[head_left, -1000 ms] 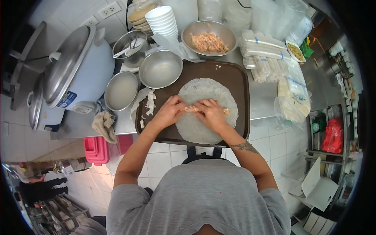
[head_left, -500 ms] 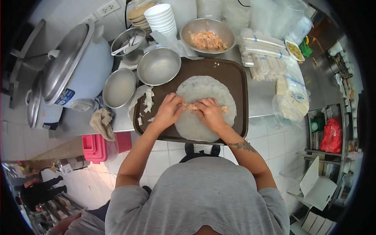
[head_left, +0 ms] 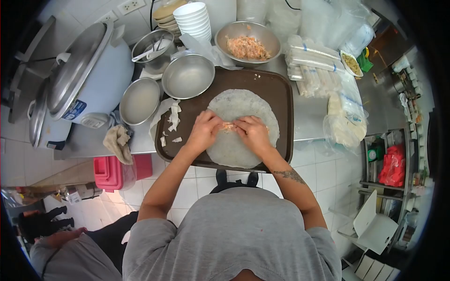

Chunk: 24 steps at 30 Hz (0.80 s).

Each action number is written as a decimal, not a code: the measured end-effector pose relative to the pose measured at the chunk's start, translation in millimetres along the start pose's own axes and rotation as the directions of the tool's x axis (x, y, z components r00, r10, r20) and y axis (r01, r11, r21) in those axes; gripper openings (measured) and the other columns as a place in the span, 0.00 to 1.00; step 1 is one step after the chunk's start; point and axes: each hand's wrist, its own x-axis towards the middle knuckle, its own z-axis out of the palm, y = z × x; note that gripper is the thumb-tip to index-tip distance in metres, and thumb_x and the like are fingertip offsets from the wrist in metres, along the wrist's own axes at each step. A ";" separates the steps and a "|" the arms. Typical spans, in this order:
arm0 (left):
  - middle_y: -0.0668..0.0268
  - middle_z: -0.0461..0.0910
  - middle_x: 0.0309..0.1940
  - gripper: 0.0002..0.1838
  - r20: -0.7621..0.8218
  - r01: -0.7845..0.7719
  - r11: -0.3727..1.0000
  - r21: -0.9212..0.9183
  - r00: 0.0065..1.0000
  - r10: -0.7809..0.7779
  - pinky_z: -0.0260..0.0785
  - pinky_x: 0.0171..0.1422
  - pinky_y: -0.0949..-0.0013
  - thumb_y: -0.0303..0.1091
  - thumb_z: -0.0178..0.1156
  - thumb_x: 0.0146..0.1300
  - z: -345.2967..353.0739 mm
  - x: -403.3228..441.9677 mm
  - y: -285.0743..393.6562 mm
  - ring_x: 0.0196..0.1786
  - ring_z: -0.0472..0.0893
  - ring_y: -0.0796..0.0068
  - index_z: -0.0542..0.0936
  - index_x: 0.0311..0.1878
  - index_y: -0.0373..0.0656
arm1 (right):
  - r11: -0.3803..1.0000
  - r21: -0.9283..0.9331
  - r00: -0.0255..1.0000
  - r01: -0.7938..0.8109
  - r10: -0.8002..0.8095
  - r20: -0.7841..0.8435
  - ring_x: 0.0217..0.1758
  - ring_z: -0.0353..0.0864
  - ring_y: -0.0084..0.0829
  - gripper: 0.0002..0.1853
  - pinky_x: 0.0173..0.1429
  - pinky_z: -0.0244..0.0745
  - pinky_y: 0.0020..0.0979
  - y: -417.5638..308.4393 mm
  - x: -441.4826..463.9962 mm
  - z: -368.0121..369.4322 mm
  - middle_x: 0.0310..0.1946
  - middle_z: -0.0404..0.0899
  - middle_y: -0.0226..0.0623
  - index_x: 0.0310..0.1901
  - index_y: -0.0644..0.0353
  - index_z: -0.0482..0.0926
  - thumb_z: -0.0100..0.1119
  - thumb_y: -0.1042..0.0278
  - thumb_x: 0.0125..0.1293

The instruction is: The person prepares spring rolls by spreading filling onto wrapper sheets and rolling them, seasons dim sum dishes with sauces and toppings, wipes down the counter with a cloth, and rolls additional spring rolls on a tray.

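A round translucent wrapper sheet (head_left: pixel 234 152) lies on a brown tray (head_left: pixel 187 114). Across its middle runs a thin line of orange-white filling (head_left: pixel 228 126). My left hand (head_left: pixel 206 130) is closed at the left end of this filling, fingertips pressed on it. On the other side, my right hand (head_left: pixel 252 133) has its fingers closed over the filling and covers part of it. A short stretch of filling shows between the hands. More of the same filling sits in a steel bowl (head_left: pixel 225 54) behind the tray.
Two steel bowls (head_left: pixel 188 77) (head_left: pixel 139 102) and a large cooker (head_left: pixel 101 75) stand left. White scraps (head_left: pixel 174 115) lie on the tray. Wrapped packs (head_left: pixel 311 61) are stacked right. Another person (head_left: pixel 75 255) is at lower left, with a further person (head_left: pixel 40 225) beyond.
The view has shifted slightly, moving the counter items left. Both hands stay on the filling, the right one covering more of its right end. The nearby person at lower left has come further into view.
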 end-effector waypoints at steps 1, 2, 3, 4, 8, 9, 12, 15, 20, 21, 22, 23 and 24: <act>0.62 0.76 0.42 0.12 -0.054 0.025 1.000 -0.002 0.998 -0.025 0.68 0.53 0.58 0.25 0.67 0.53 -9.4 3.3 11.4 0.47 0.75 0.57 0.81 0.42 0.43 | 1.000 -0.022 1.000 -0.003 0.002 -0.027 0.50 0.78 0.36 0.17 0.56 0.72 0.38 -8.8 4.0 -7.2 0.42 0.81 0.32 0.46 0.58 0.84 0.70 0.66 0.53; 0.62 0.76 0.42 0.13 -0.106 0.048 0.999 -0.005 0.993 -0.048 0.68 0.52 0.59 0.25 0.68 0.53 -13.9 5.0 17.8 0.47 0.75 0.57 0.82 0.44 0.43 | 0.999 -0.045 0.998 -0.007 0.004 -0.055 0.49 0.78 0.35 0.16 0.56 0.72 0.38 -18.8 9.5 -13.4 0.42 0.81 0.31 0.45 0.57 0.85 0.69 0.67 0.53; 0.62 0.76 0.43 0.14 -0.047 0.015 1.000 -0.013 0.999 -0.015 0.68 0.53 0.59 0.25 0.68 0.53 -11.2 3.8 15.2 0.48 0.75 0.57 0.83 0.45 0.43 | 0.998 -0.056 0.999 -0.003 0.000 -0.051 0.49 0.78 0.35 0.16 0.55 0.72 0.38 -20.1 9.7 -11.8 0.41 0.81 0.31 0.45 0.57 0.85 0.70 0.67 0.53; 0.63 0.76 0.44 0.15 0.011 -0.018 1.000 -0.024 1.000 0.018 0.68 0.53 0.58 0.25 0.68 0.53 -7.0 1.4 8.8 0.49 0.74 0.57 0.83 0.46 0.43 | 0.998 -0.067 0.999 0.000 -0.003 -0.047 0.49 0.78 0.34 0.16 0.55 0.72 0.37 -21.5 9.9 -10.1 0.41 0.81 0.30 0.44 0.56 0.85 0.70 0.67 0.52; 0.63 0.75 0.47 0.18 0.125 0.003 0.995 -0.100 0.992 0.010 0.66 0.57 0.57 0.27 0.69 0.52 1.7 -3.3 -12.1 0.52 0.73 0.57 0.83 0.49 0.44 | 0.998 -0.058 1.000 0.006 -0.007 -0.016 0.48 0.78 0.34 0.17 0.55 0.71 0.38 -9.4 5.6 -6.3 0.41 0.80 0.29 0.45 0.53 0.85 0.71 0.65 0.52; 0.63 0.76 0.47 0.18 0.103 0.024 0.995 -0.096 0.995 -0.014 0.66 0.57 0.58 0.27 0.69 0.52 -1.7 -2.3 -8.7 0.52 0.73 0.58 0.83 0.48 0.44 | 0.999 -0.052 1.000 -0.007 0.005 -0.030 0.48 0.78 0.34 0.17 0.55 0.71 0.38 -8.0 2.1 -13.4 0.40 0.80 0.29 0.45 0.53 0.85 0.71 0.65 0.52; 0.65 0.76 0.45 0.18 0.075 0.039 0.997 -0.068 0.997 -0.034 0.65 0.58 0.58 0.29 0.69 0.52 -3.1 -1.0 -1.6 0.52 0.73 0.59 0.83 0.48 0.44 | 0.998 -0.040 0.999 -0.038 0.039 0.009 0.48 0.78 0.35 0.16 0.56 0.71 0.38 8.8 -11.2 -31.4 0.40 0.80 0.29 0.45 0.53 0.86 0.71 0.65 0.52; 0.66 0.76 0.45 0.17 0.159 -0.006 1.000 0.004 0.987 0.005 0.64 0.58 0.60 0.31 0.69 0.54 0.8 1.1 0.1 0.52 0.73 0.61 0.82 0.49 0.45 | 0.998 -0.001 0.998 -0.065 0.065 0.026 0.48 0.78 0.36 0.16 0.56 0.72 0.37 12.0 -16.0 -41.6 0.40 0.80 0.29 0.44 0.54 0.86 0.71 0.66 0.52; 0.66 0.76 0.44 0.15 0.180 -0.096 0.995 0.033 0.980 0.088 0.61 0.57 0.59 0.34 0.68 0.56 14.1 15.4 16.3 0.52 0.73 0.63 0.82 0.47 0.47 | 0.998 0.025 0.999 -0.053 0.052 0.012 0.46 0.78 0.37 0.16 0.54 0.73 0.37 23.7 -22.3 -50.1 0.39 0.81 0.32 0.44 0.56 0.86 0.71 0.68 0.52; 0.66 0.76 0.44 0.15 0.212 -0.099 0.994 0.040 0.973 0.088 0.61 0.57 0.59 0.34 0.68 0.55 18.7 17.8 19.5 0.52 0.73 0.63 0.82 0.47 0.47 | 0.998 0.043 0.999 -0.039 0.038 0.014 0.46 0.78 0.37 0.16 0.53 0.73 0.37 25.2 -22.2 -50.5 0.39 0.81 0.33 0.44 0.56 0.86 0.71 0.69 0.52; 0.66 0.76 0.43 0.14 0.244 -0.104 0.993 0.046 0.966 0.090 0.61 0.57 0.58 0.34 0.68 0.55 23.0 20.8 22.4 0.52 0.73 0.63 0.82 0.46 0.47 | 0.998 0.051 0.999 -0.046 0.044 0.024 0.46 0.78 0.38 0.16 0.53 0.73 0.37 26.6 -23.2 -52.0 0.39 0.81 0.33 0.44 0.56 0.86 0.71 0.69 0.51; 0.66 0.75 0.43 0.14 0.274 -0.110 0.993 0.051 0.957 0.092 0.61 0.57 0.58 0.34 0.68 0.55 26.5 23.3 25.3 0.52 0.73 0.63 0.82 0.45 0.47 | 0.997 0.058 0.998 -0.052 0.050 0.033 0.46 0.78 0.38 0.15 0.53 0.73 0.37 27.9 -24.4 -54.6 0.39 0.81 0.33 0.44 0.56 0.86 0.71 0.70 0.51; 0.66 0.75 0.43 0.14 0.266 -0.101 0.994 0.041 0.960 0.087 0.61 0.57 0.58 0.34 0.68 0.55 26.8 25.2 29.6 0.52 0.73 0.63 0.81 0.45 0.47 | 0.996 0.065 0.998 -0.056 0.053 0.042 0.45 0.78 0.38 0.15 0.54 0.73 0.38 28.3 -24.1 -58.1 0.39 0.81 0.34 0.43 0.57 0.86 0.71 0.71 0.51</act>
